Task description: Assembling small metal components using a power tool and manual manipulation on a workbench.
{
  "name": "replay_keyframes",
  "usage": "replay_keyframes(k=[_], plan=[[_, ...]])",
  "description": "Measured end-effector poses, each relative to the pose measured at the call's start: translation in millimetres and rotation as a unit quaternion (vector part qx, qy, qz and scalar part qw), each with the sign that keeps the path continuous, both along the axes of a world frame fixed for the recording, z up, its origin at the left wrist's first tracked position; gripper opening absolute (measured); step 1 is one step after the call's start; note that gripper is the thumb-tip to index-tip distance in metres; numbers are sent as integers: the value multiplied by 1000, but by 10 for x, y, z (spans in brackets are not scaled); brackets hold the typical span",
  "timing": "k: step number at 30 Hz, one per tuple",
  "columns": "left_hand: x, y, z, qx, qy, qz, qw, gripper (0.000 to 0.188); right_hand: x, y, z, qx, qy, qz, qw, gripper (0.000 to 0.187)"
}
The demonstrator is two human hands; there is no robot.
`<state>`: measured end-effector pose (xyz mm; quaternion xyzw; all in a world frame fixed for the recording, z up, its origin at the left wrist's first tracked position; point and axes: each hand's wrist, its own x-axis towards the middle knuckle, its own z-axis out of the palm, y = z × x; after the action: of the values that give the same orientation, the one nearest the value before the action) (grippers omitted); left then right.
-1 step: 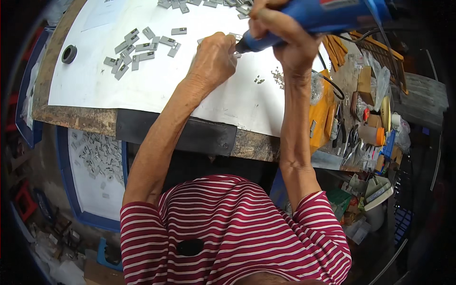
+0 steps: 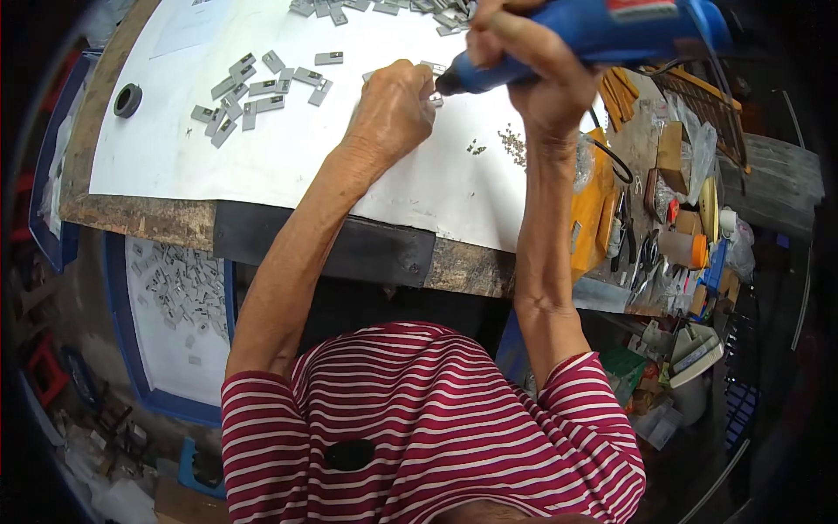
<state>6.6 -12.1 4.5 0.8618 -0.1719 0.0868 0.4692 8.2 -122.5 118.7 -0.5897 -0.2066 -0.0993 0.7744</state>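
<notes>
From the head view, I'm watching a person work at a worn wooden surface (image 2: 148, 214) covered by a white sheet (image 2: 288, 175). The right hand (image 2: 546, 74) has its fingers wrapped firmly about a blue electric screwdriver (image 2: 602, 39), which lies nearly level, its black nose aimed toward 9 o'clock. That nose sits right beside the left hand (image 2: 393, 105), whose fingers are curled in tight near the sheet; the hand itself hides what they have, so I can't tell whether they grip a piece.

Taking the left hand as the clock's centre, a loose cluster of gray rectangular plates (image 2: 270, 103) lies at 9 o'clock, some overlapping, many showing a dark slot. Farther out that way rests a black ring (image 2: 134, 103). More gray plates are heaped at 12 o'clock. Between 3 and 4 there's a scatter of tiny screw-like parts (image 2: 511, 144), with a smaller group just beside it. An orange-yellow bag (image 2: 587, 210) lies at 4, with an orange-lidded jar (image 2: 676, 247) beyond. Between 7 and 8, below the surface, a blue-rimmed tray (image 2: 118, 306) carries many small gray pieces.
</notes>
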Motion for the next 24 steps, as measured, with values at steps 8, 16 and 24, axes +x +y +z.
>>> replay_keyframes(k=[8, 16, 24], plan=[[13, 54, -39, 21, -33, -20, 999, 11, -191, -166, 71, -33, -26, -83, 996, 21], [13, 98, 8, 103, -82, 38, 991, 19, -305, -356, -110, 0, 30, -130, 991, 20], [10, 96, 86, 176, -22, 110, 978, 18, 16, -515, -425, 131, -246, 64, 958, 17]])
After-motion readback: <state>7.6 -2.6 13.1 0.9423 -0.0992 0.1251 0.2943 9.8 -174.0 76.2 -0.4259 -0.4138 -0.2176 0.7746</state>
